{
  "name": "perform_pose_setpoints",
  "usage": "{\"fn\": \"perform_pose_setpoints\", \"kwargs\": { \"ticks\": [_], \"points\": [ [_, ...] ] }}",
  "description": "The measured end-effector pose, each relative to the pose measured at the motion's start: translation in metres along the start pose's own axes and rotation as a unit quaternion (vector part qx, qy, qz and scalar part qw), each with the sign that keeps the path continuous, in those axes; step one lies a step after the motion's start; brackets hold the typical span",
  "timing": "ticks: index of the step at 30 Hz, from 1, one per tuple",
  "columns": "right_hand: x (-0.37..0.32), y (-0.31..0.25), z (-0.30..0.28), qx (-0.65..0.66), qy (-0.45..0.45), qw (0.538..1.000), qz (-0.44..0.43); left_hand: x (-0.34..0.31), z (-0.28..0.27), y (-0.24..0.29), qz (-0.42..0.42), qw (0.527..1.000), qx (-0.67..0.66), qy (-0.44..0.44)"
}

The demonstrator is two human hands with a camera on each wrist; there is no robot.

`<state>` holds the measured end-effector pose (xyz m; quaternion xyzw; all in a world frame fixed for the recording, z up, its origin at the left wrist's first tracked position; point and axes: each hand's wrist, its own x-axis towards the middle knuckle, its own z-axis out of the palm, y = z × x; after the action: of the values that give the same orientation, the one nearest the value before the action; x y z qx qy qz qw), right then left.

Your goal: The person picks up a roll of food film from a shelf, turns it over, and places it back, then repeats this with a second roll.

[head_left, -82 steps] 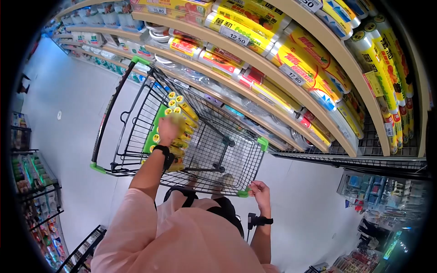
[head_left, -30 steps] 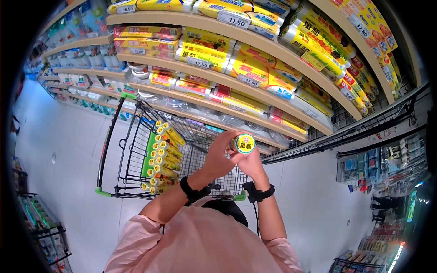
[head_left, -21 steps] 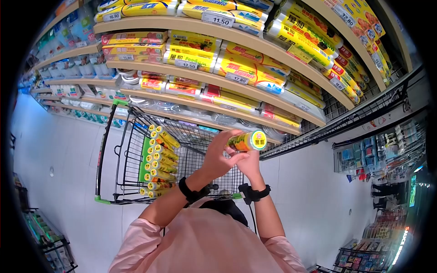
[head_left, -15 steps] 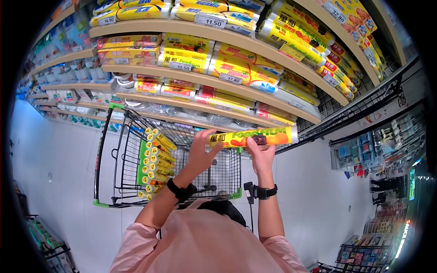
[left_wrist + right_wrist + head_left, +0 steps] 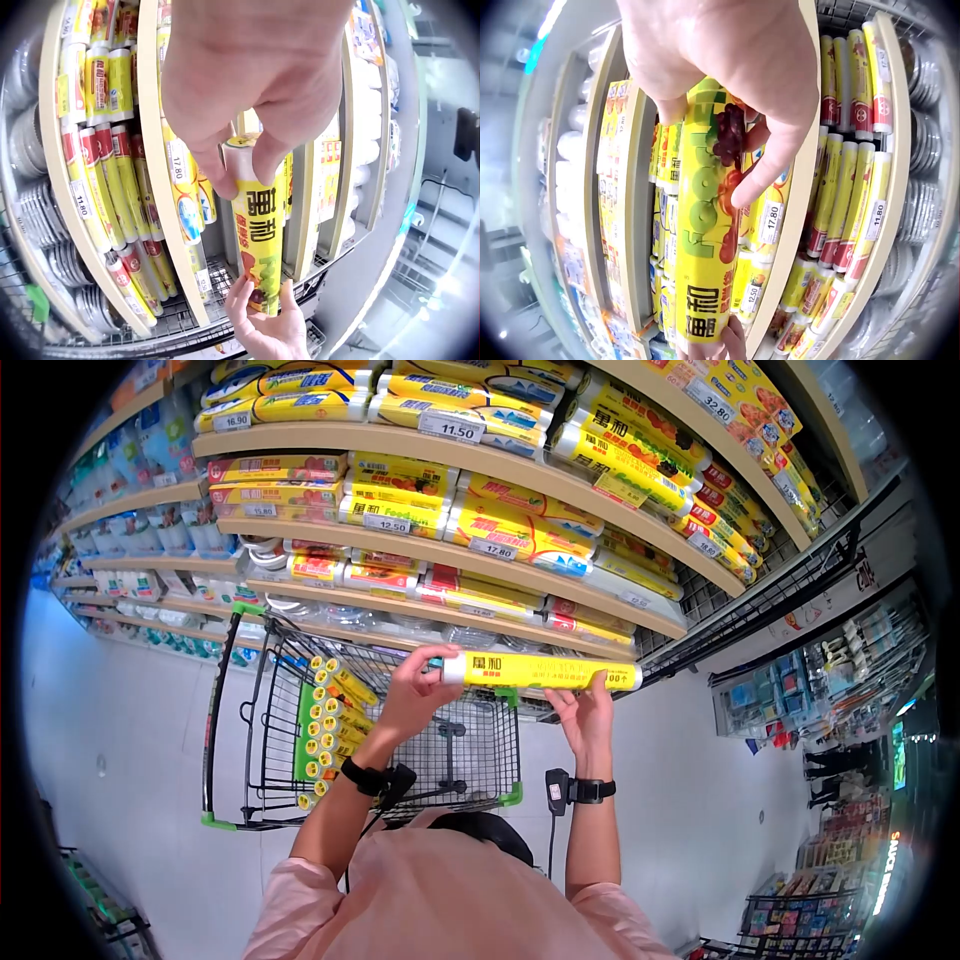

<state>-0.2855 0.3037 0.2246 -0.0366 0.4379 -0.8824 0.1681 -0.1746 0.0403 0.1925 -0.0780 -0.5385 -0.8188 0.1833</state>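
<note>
Reference point: the shopping cart (image 5: 510, 794). Yellow roll (image 5: 540, 671) held level above the cart's front end, its right part reaching out past the basket; white at both ends, dark characters near the left end. Left hand (image 5: 422, 695) grasping the left end, thumb and fingers pinching the white band. Right hand (image 5: 585, 725) gripping toward the other end, thumb on one side, fingers on the other. Inside the cart, handle end: a stack of similar yellow rolls (image 5: 345, 720), round ends toward the green panel (image 5: 306, 728). Beyond the cart's far side: curved-looking shelves (image 5: 400, 547) of yellow and red packages, tags reading 11.50, 12.50, 17.80. Right of the cart, well apart: rack of small packaged goods (image 5: 800, 690).
</note>
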Motion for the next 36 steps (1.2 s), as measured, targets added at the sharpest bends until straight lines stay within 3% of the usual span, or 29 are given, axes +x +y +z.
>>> {"fn": "perform_pose_setpoints", "kwargs": {
  "ticks": [4, 9, 12, 17, 20, 23, 26, 30, 34, 36],
  "points": [
    [-0.001, -0.003, 0.002, 0.011, -0.012, 0.999, -0.042, -0.003, 0.008, 0.008, -0.001, 1.0, 0.01, 0.018],
    [-0.003, -0.001, -0.004, 0.061, -0.026, 0.997, -0.047, -0.003, 0.01, 0.008, -0.199, 0.968, -0.12, 0.091],
    [-0.007, -0.007, 0.001, 0.044, -0.052, 0.998, 0.007, -0.005, 0.008, 0.006, -0.104, 0.989, -0.061, 0.087],
    [-0.005, -0.009, 0.0, 0.024, -0.036, 0.999, 0.016, -0.004, 0.006, 0.003, -0.034, 0.997, -0.056, 0.049],
    [-0.009, -0.014, 0.001, 0.008, -0.025, 1.0, -0.007, -0.005, 0.011, -0.002, -0.019, 0.994, -0.078, 0.072],
    [-0.016, -0.018, 0.004, 0.023, -0.053, 0.997, -0.042, -0.005, 0.023, 0.012, -0.105, 0.979, -0.141, 0.107],
    [-0.015, -0.018, -0.003, 0.015, -0.076, 0.996, -0.045, -0.008, 0.015, -0.002, -0.153, 0.975, -0.14, 0.083],
    [-0.021, -0.023, 0.002, 0.035, -0.096, 0.995, 0.0, -0.013, 0.015, -0.002, -0.141, 0.977, -0.136, 0.087],
    [-0.016, -0.017, -0.015, 0.015, -0.095, 0.995, 0.02, -0.014, 0.014, -0.003, -0.039, 0.987, -0.141, 0.072],
    [-0.013, -0.015, -0.018, 0.024, -0.089, 0.996, 0.021, -0.015, 0.013, -0.002, -0.042, 0.984, -0.156, 0.079]
  ]
}}
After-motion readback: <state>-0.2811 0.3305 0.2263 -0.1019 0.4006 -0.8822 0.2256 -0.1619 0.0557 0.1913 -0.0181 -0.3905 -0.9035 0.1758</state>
